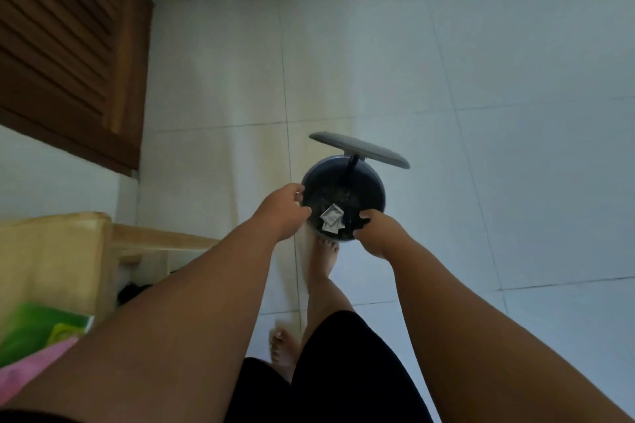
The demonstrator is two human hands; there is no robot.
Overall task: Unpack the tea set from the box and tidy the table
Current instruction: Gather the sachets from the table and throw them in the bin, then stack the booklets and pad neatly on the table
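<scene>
- One round dark pedal bin (376, 196) is stood on the pale tiled floor (515, 96), with open floor on its far and right sides.
- One grey lid (360, 149) is raised on a dark hinge arm at the far edge of the bin and is tilted, which leaves the mouth uncovered.
- White crumpled packets (331, 216) are seen inside the bin, near its front rim. At least two are made out, but the exact count is lost in blur.
- The left hand (285, 208) is held at the left rim of the bin with its fingers curled. Whether anything is grasped cannot be told.
- The right hand (376, 233) is held at the near-right rim with thumb and fingers bent inward. Whether the rim is gripped or the hand hangs above it cannot be told.
- Two bare feet are counted: one foot (324, 252) is placed at the base of the bin on its near side, and the other foot (283, 350) is set further back.
- One brown louvred door (68, 45) bounds the floor at the upper left.
- One light wooden furniture piece (51, 251) bounds the lower left, well apart from the bin.
- One green item (34, 326) and one pink item (31, 367) are seen blurred at the lower left edge.
</scene>
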